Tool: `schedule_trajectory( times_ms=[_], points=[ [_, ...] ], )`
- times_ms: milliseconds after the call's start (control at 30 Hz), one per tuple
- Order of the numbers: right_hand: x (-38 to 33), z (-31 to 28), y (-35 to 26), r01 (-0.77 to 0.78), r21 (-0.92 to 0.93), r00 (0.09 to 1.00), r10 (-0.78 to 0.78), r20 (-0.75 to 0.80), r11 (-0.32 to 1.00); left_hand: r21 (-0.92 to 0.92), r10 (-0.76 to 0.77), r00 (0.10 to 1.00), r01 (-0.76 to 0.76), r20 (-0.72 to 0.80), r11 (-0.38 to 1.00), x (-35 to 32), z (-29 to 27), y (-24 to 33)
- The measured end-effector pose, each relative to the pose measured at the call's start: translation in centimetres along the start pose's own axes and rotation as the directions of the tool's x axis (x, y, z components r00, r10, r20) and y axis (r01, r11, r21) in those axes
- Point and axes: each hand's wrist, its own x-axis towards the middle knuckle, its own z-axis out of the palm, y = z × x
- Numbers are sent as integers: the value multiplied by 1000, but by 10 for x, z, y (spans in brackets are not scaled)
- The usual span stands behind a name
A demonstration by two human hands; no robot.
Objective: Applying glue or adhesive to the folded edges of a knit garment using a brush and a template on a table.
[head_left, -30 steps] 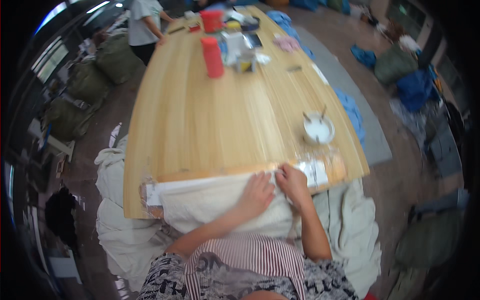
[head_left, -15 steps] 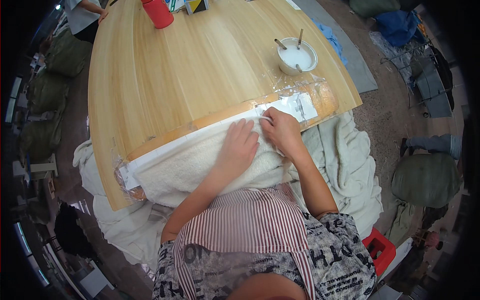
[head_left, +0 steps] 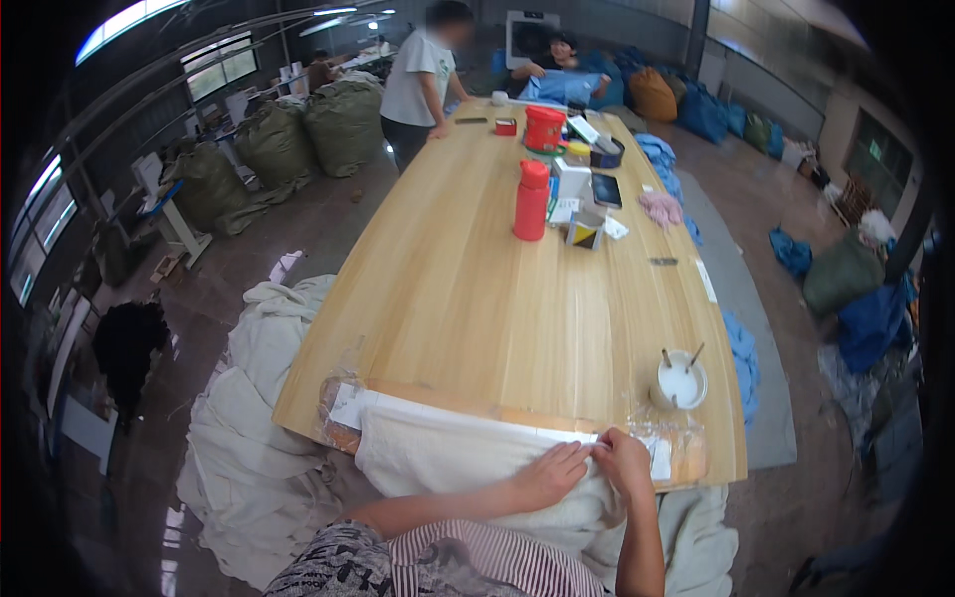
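Observation:
A white, fluffy cloth lies over the near edge of the table, its upper edge running along a white paper strip. My right hand is closed in a pinch on the cloth's edge near the strip's right end. Just beside it, my left hand rests on the cloth with its fingers stretched toward the pinch. Beneath the strip is a long tan board wrapped in clear tape. The fingertips of my right hand are partly hidden.
A bowl of white liquid with several sticks stands right of the board. Farther up the wooden table are a red bottle, a red bucket and a phone. White cloth hangs at the left. Two people are at the far end.
The view has tilted up, showing the whole table and the room. My left hand has moved right along the cloth, close to my right hand, which still pinches the edge.

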Motion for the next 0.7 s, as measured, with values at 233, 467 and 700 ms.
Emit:
schedule_trajectory(
  times_ms=[233, 467, 700],
  points=[
    [3, -21, -1, 35, -59, 997, -31, 74, 998, 49, -25, 999, 23, 33, 999, 1, -5, 0],
    [-40, -3, 26, -47, -63, 958, 27, -285, 997, 157, -117, 943, 70, 312, 985, 33, -7, 23],
    [-4, -2, 28, -77, -89, 887, 28, -460, 993, 264, -194, 936, 116, 294, 958, 22, -16, 28]
  ],
)
